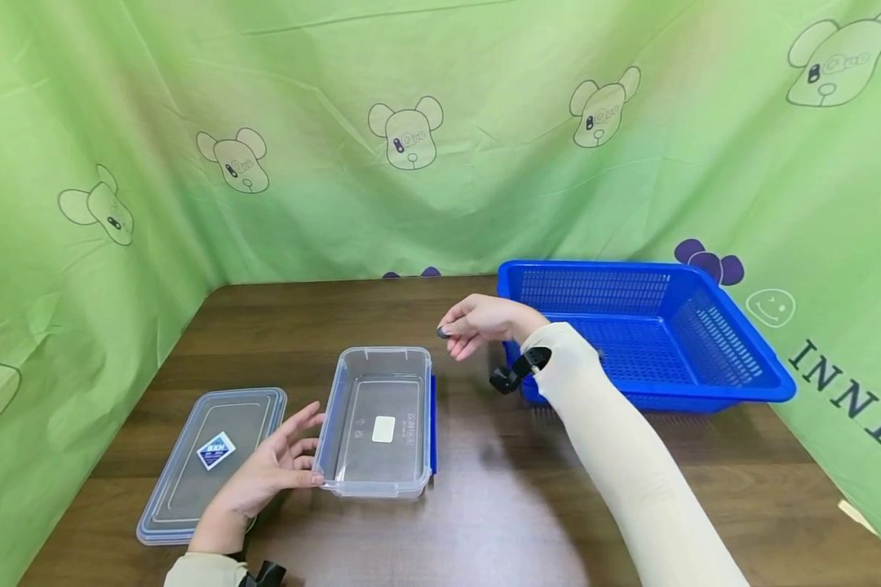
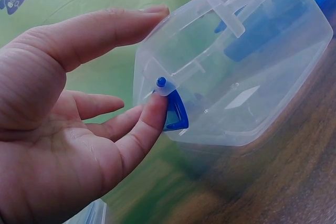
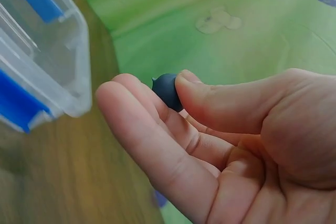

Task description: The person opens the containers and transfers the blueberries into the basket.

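A small, round, dark blue blueberry [image 3: 167, 92] is pinched between the thumb and fingers of my right hand [image 1: 482, 320]. That hand is in the air beyond the right far corner of the clear plastic box [image 1: 325, 416], beside the blue basket. The box stands without its lid, with blue clips [image 3: 23, 102] at its sides. My left hand [image 1: 282, 456] touches the box's left side with loosely extended fingers, thumb at the near corner. In the left wrist view, one fingertip meets a blue clip [image 2: 177, 111]. A white label [image 1: 383, 430] shows on the box floor.
Left of the box lies a clear lid [image 1: 183, 481] with a blue and white sticker [image 1: 216, 450], partly behind my left hand. A blue slotted basket [image 1: 734, 342] stands at the right back, my right sleeve crossing its near corner. Green curtains [image 1: 316, 212] enclose the wooden table [image 1: 499, 505].
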### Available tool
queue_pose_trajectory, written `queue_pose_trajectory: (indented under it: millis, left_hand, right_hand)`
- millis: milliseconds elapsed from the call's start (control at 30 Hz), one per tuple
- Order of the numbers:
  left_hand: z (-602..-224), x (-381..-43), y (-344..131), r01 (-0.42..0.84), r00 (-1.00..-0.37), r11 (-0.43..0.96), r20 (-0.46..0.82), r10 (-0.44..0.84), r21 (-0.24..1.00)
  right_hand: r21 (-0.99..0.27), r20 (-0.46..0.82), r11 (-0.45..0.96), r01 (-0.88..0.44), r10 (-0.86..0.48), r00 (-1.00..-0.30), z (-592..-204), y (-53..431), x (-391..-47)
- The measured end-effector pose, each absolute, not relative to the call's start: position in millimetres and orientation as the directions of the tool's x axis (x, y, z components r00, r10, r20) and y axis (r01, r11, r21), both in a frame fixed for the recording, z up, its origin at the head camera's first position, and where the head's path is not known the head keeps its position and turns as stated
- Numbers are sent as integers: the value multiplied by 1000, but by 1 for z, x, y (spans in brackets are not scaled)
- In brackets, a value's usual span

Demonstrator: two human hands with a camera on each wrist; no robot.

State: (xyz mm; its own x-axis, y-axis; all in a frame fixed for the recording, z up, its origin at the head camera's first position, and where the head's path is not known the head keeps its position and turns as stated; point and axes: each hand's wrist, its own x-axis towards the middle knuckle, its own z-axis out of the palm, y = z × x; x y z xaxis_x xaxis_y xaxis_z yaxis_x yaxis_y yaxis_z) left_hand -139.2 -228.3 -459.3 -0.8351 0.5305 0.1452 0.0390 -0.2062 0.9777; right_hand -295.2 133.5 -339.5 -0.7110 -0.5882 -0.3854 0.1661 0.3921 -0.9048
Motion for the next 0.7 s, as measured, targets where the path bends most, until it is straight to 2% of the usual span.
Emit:
queue_pose_trajectory:
  millis: [233,700]
  left_hand:
    - [-458,-139,-229,41,-839,-195,140,526,980]
    - [-461,-141,-229,46,-830,-209,154,536,977]
  right_hand:
    - [-906,-373,387,169,-545,-751,-331,177,-299]
    - [-907,-380,364,213,-486,-787,-330,253,-301]
